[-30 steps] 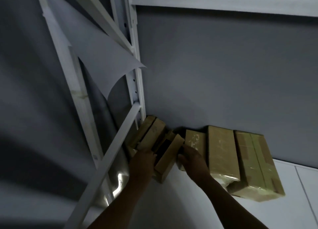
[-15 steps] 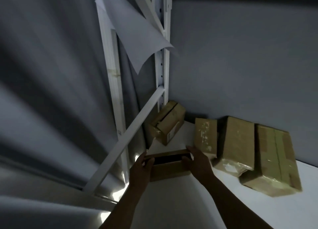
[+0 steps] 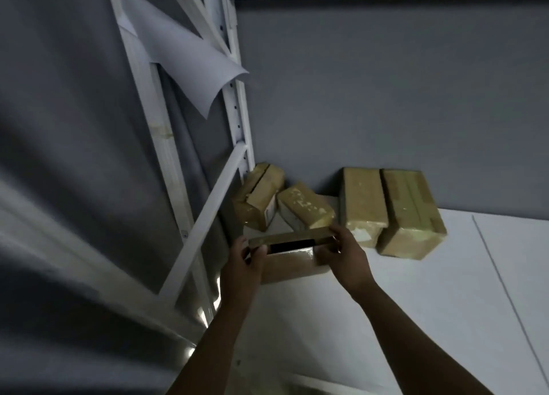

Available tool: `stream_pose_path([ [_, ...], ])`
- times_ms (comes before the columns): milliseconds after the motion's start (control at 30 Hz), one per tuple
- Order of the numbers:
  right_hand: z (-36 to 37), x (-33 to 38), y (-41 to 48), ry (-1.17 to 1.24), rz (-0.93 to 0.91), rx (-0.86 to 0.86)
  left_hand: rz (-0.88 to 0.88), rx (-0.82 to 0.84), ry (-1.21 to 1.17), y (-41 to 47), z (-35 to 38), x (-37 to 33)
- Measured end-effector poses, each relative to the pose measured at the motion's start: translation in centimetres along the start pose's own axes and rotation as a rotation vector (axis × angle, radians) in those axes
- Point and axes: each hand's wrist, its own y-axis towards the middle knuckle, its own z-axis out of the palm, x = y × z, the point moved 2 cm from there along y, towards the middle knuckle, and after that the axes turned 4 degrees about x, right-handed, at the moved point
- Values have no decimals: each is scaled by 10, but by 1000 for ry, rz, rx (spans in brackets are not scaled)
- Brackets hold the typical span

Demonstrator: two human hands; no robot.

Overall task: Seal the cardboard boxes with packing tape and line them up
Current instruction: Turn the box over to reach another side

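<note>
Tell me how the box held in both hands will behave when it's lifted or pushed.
The held box probably lifts lightly: the left hand and right hand grip only its ends. Its top gapes with a dark slit, so the flap may flex. Its glossy front could be slippery.

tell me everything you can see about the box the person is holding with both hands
The held box is a small, plain brown cardboard carton, long side running left to right. Its top flap is not sealed: a dark gap shows along the front under the raised lid. It sits low over the white shelf surface, in front of the other cartons; whether it touches the shelf is unclear. The left hand grips its left end and the right hand its right end, fingers over the lid edge.
</note>
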Motion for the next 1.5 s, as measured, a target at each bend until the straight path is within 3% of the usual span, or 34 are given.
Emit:
stream_pose_path([
  [233,-62,-28,-77,115,97,-224,114,232,64,-40,42,-38],
  [467,-157,-83,-133,136,155,-392,183,428,80,-87,132,-87],
  [933,-413,-222,-216,26,183,-495,256,566,109,-227,379,-201],
  [1167,-499,-272,-210,17,244,-541,275,686,134,-246,475,-241],
  [1500,-602,-321,-129,-12,319,-562,296,768,203,-195,618,-293],
])
